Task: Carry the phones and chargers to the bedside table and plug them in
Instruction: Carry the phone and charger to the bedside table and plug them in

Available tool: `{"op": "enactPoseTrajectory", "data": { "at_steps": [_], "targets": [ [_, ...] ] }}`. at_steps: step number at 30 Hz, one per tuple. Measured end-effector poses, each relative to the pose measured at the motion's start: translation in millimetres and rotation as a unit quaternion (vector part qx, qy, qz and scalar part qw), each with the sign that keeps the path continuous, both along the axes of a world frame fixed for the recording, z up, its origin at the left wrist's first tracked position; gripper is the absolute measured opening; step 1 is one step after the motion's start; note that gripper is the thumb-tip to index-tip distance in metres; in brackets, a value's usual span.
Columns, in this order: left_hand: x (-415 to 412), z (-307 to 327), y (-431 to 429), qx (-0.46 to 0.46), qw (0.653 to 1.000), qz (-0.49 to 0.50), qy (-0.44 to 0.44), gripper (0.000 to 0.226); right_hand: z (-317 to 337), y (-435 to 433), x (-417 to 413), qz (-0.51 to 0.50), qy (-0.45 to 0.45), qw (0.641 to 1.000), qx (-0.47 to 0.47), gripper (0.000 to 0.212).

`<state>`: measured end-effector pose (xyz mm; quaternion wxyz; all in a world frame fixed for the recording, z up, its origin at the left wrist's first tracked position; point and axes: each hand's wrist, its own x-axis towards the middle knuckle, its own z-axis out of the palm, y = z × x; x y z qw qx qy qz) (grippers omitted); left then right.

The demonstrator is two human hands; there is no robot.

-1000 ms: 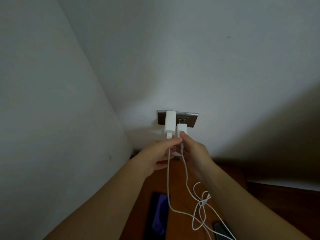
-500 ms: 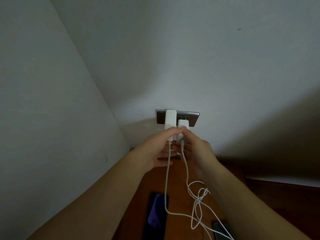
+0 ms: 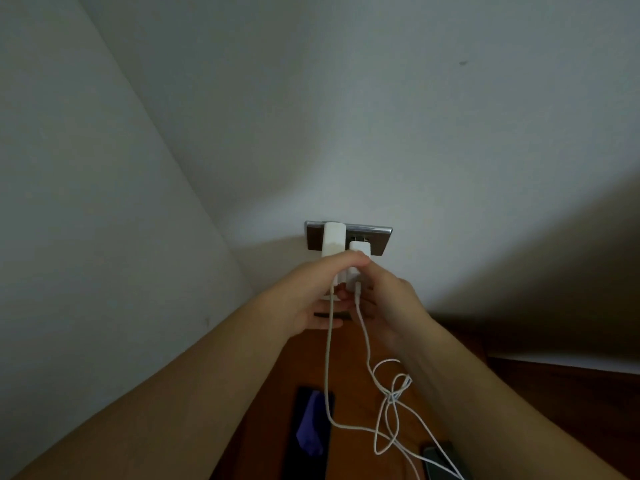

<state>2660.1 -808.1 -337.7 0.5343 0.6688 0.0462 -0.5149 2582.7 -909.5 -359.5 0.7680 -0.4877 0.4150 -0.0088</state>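
Both hands are up at the socket (image 3: pixel 379 242), a dark, glossy plate on the matt white wall (image 3: pixel 381 133). The left hand (image 3: pixel 308 292) curls round the foot of the tall charger (image 3: pixel 333 239), thumb on top. The right hand (image 3: pixel 391 299) pinches the small charger (image 3: pixel 360 249), a smooth white block just beside it.

Here's the key: the small charger's long axis points straight at the plate, away from the right hand behind it, so any push runs along that line. Whether it's fully home, I can't tell.

One thin white cable (image 3: pixel 328 358) hangs straight, the other (image 3: pixel 393 393) loops in a tangle. Below, a dark flat phone (image 3: pixel 311 427) lies on the brown wooden worktop (image 3: pixel 349 375), and a second phone (image 3: pixel 441 457) sits near the bottom edge.
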Motion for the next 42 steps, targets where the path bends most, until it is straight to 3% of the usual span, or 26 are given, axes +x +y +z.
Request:
{"op": "enactPoseTrajectory", "data": {
  "at_steps": [5,8,16,20,25,29,42],
  "targets": [
    [-3,1,6,-0.004,1.0,0.008,0.008,0.062,1,1,4,-0.009,0.025,1.0,-0.006,0.046],
    [-5,1,7,-0.002,1.0,0.003,0.008,0.067,-5,1,-2,0.004,0.004,0.999,-0.044,0.037],
    [-7,-3,6,-0.004,0.999,0.033,0.003,0.049,0,6,2,-0.004,0.009,1.0,0.0,0.04],
    [-10,-9,-2,-0.005,0.997,0.07,-0.026,0.053,-4,4,-1,-0.001,-0.016,1.0,0.007,0.038],
    [-10,-10,-4,-0.013,0.996,0.088,-0.027,0.047,1,-4,1,0.019,0.016,1.0,-0.006,0.048],
    [-15,-10,-6,-0.013,0.993,0.096,-0.065,0.033,3,-6,0,0.015,0.019,1.0,-0.001,0.049],
    [-21,-12,1,-0.039,0.982,0.086,-0.161,0.047,-1,-3,6,-0.037,0.005,0.997,0.069,0.047]
  ]
}}
